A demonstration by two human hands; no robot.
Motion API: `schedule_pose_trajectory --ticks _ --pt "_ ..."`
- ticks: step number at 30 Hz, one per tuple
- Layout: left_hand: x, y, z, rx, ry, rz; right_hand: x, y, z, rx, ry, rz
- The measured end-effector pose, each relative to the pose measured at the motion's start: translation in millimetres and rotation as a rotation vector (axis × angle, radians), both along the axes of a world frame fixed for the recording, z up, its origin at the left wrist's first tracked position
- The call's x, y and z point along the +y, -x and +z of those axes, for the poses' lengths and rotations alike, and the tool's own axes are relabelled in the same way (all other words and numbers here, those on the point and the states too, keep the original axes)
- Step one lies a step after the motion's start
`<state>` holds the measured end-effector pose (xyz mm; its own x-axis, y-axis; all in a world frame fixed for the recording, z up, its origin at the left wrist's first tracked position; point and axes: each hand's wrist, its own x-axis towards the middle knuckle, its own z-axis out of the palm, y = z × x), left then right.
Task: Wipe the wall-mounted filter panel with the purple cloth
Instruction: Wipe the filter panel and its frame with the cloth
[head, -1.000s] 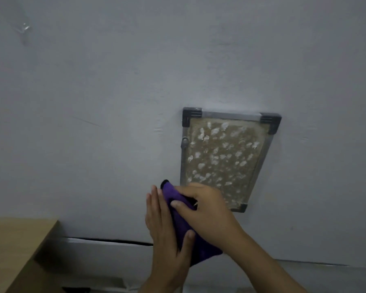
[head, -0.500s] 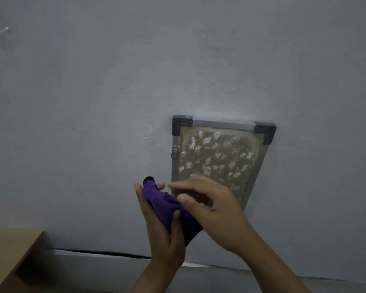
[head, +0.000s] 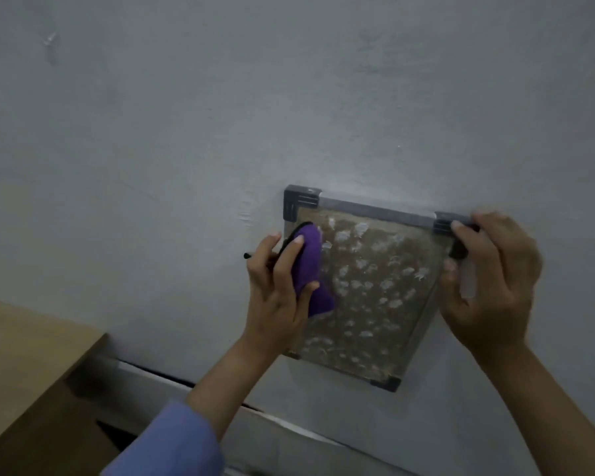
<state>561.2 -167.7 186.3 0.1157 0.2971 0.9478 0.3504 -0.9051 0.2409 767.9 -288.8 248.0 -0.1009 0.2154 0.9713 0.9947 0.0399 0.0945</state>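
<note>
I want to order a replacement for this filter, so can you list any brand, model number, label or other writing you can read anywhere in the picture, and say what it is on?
None: no readable text anywhere in the view.
Filter panel: only pale blotches on the mesh, no label or number visible on its frame.
Purple cloth in the left hand: no tag or print showing.
Right hand covers the panel's top right corner, so any marking there is hidden.
Wall: bare.

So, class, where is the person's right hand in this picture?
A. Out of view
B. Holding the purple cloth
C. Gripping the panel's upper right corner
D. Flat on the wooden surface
C: the right hand grips the filter panel at its upper right corner, while the left hand presses the purple cloth on it.
</note>
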Motion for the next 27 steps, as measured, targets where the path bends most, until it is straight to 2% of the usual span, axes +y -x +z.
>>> schedule_pose_trajectory --ticks 6,11,14,17,22,27 --pt "22.0 -19.8 -4.8 0.118 -0.249 0.29 21.3 -11.4 -9.3 -0.029 -0.047 0.092" --pt "25.7 -17.6 -16.8 0.222 -0.48 0.311 33.5 -14.7 -16.4 -0.033 -0.125 0.087" --pt "27.3 -18.0 -14.8 0.246 -0.537 0.255 35.2 -16.5 -17.5 -0.043 -0.143 0.076" --pt "28.1 -14.4 -13.8 0.238 -0.52 0.231 35.3 -17.0 -18.7 -0.046 -0.153 0.069" --pt "27.0 -14.7 -7.1 0.008 -0.334 0.272 36.6 -16.8 -20.1 -0.047 -0.171 0.052" --pt "25.8 -19.1 -8.1 0.043 -0.343 0.229 37.7 -16.6 -22.0 -0.043 -0.181 0.046"
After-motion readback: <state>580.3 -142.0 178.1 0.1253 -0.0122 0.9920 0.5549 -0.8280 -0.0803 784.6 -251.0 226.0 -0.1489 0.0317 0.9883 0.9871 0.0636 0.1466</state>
